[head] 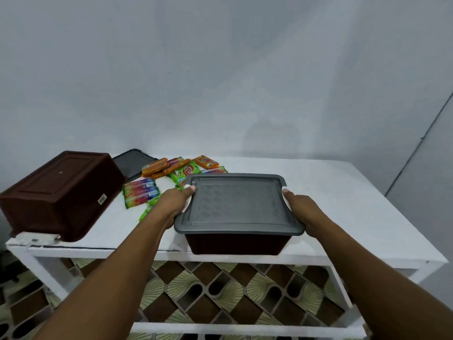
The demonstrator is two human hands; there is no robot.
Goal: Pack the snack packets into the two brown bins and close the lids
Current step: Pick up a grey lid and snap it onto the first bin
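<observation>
Two grips: left hand (177, 204), right hand (302, 212) clasp lidded bin (235, 244) at table (348, 207) front edge; packets (182, 171) behind.

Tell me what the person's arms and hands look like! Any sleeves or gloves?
The left arm and right arm are bare as far as the picture shows: no sleeves. The left hand and right hand wear no gloves, and no watch or bracelet shows on either wrist. Rings cannot be checked, since the brown bin hides most fingers.
</observation>
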